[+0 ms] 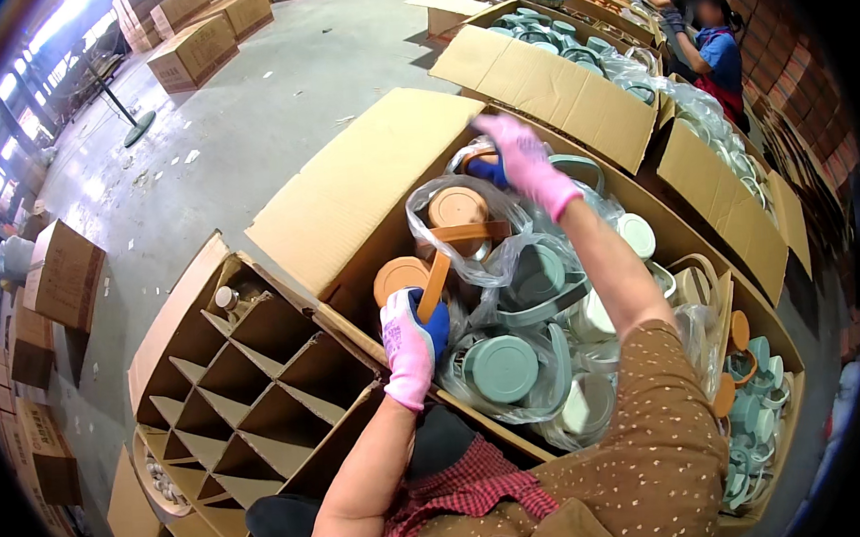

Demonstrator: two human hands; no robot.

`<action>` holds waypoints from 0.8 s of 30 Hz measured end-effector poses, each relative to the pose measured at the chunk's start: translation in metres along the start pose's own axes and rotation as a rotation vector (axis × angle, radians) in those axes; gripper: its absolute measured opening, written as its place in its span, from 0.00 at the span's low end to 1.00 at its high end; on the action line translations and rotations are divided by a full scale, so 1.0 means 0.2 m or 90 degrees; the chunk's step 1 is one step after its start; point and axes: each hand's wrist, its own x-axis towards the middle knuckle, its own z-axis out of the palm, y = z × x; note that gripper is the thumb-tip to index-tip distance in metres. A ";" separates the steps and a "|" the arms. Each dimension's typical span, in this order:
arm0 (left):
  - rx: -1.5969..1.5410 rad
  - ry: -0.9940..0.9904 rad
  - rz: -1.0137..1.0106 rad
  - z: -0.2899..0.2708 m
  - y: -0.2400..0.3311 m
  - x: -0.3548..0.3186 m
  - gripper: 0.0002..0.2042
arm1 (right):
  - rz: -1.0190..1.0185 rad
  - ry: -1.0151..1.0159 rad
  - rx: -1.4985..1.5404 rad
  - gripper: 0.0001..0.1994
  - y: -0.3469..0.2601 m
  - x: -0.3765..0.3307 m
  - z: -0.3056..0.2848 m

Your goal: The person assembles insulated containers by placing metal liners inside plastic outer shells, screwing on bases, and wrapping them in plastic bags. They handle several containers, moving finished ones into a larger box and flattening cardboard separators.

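Note:
My left hand (pixel 416 342), in a pink glove with a blue palm, is closed around the orange strap handle of a jar with an orange lid (pixel 402 278). The jar is at the near left edge of a large cardboard box (pixel 630 182). My right hand (pixel 522 162), gloved alike and slightly blurred, reaches into the box's far left corner, thumb and fingers apart over an orange-handled item (pixel 483 159) in clear plastic. Between the hands, another orange-lidded jar (pixel 458 209) sits in a plastic bag. Green-lidded jars (pixel 505 369) and white-lidded ones (pixel 635 235) fill the rest.
A carton with cardboard dividers (pixel 252 404) stands at left; a small bottle-like piece (pixel 227 298) is in its far cell. An open box flap (pixel 357 180) sticks out beyond. More jar-filled boxes (pixel 546 63) line the far right, where a co-worker (pixel 715 54) works. Closed cartons (pixel 64 275) stand on the floor.

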 end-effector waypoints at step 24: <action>-1.038 -0.215 -0.357 -0.28 0.30 -0.16 0.20 | -0.130 0.271 0.145 0.13 -1.05 -0.79 -1.60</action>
